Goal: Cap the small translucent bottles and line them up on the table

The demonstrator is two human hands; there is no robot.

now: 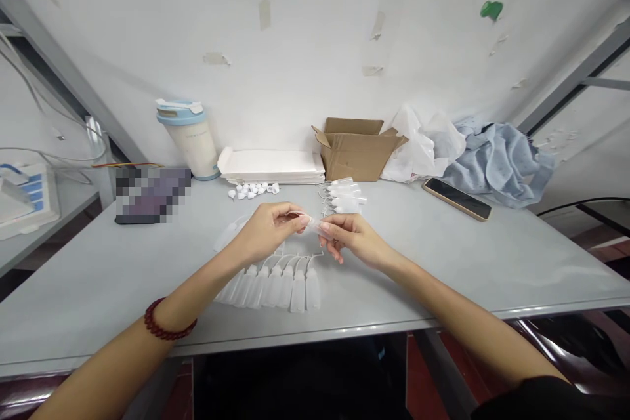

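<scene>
Above the middle of the table, my two hands meet at one small translucent plastic squeeze bottle [315, 226]. My left hand [273, 226] pinches its top end, where a thin white curved spout shows between the fingers. The fingers of my right hand [354, 236] are closed round the body, hiding most of it. Just below lies a row of several similar bottles [283, 289] with long bent spouts. Beyond my right hand lies a stack of more bottles [347, 195]. Several small white caps [253, 191] lie in a group past my left hand.
Along the wall stand a tumbler [191, 141], a white shallow box [273, 165], an open cardboard box [354, 154], a white plastic bag [418, 144] and crumpled blue cloth [497, 164]. A phone [457, 198] lies at right; a blurred-out dark item [152, 195] lies at left.
</scene>
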